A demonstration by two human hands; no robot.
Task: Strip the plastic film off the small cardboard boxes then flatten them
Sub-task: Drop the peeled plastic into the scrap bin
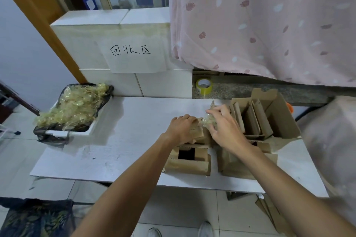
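The scene is being viewed through one wide-angle camera worn on the head, pointed forward and steeply down. The white surface [119, 140] is being seen from close above, with the left hand [182, 128] and right hand [227, 132] being framed near the middle. The tiled wall [77, 44] is being faced, and the floor [183, 208] is being caught below.

matt cardboard boxes [187, 163], glossy crinkled plastic film [209, 121]

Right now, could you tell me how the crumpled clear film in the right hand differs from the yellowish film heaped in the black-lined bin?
The crumpled film is a small wad; the heaped film overfills its black-lined bin. The right hand pinches the crumpled film; the heaped film lies loose. Both look crinkled and translucent.
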